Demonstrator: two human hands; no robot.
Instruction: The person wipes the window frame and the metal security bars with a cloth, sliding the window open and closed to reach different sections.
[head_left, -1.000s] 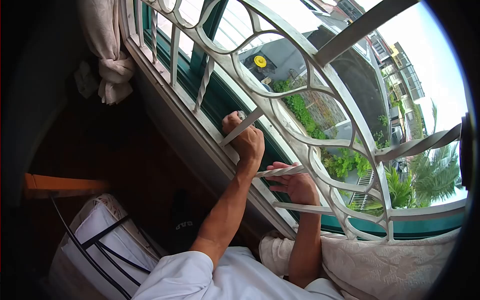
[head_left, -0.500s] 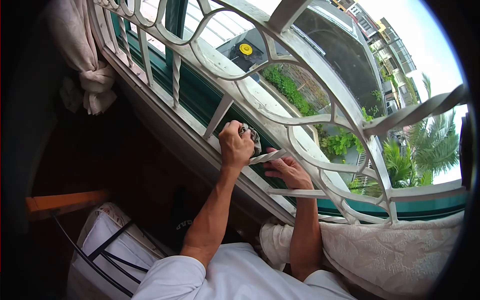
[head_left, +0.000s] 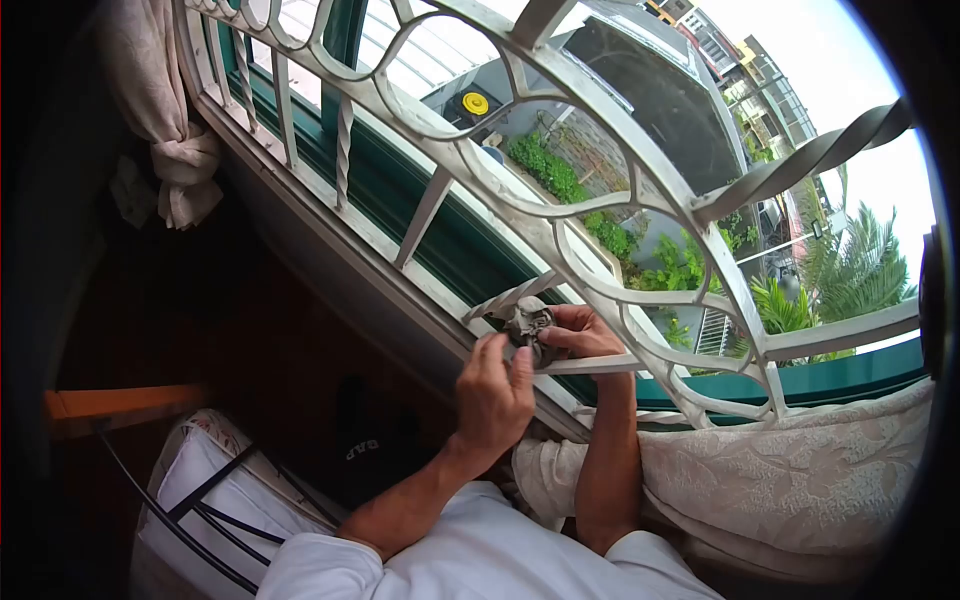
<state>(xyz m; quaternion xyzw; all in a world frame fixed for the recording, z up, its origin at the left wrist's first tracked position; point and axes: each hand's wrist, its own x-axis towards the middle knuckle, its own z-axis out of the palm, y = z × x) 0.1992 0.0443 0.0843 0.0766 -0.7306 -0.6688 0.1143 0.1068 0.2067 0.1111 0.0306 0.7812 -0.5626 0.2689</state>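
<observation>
- The crumpled cloth (head_left: 529,322) sits between the two hands, among the bars of the window grille (head_left: 515,198).
- To handle it well, I would keep the right pinch firm while the left fingers gather the loose folds, and keep knuckles clear of the metal; a slack hold could let it slip beyond the bars.
- It looks soft and bunched into a small wad, pale grey with darker patches, its folds uneven; whether it is damp I cannot tell.
- The right hand (head_left: 592,335) has its thumb and fingers closed on the cloth's right side.
- The left hand (head_left: 494,398) is partly open, thumb parted from bent fingers, near the cloth's lower edge; I cannot tell whether the tips touch it.
- A twisted bar (head_left: 508,297) and a flat bar (head_left: 585,366) flank the cloth.
- Farther out, the patterned curtain (head_left: 770,480) lies bundled at the right.
</observation>
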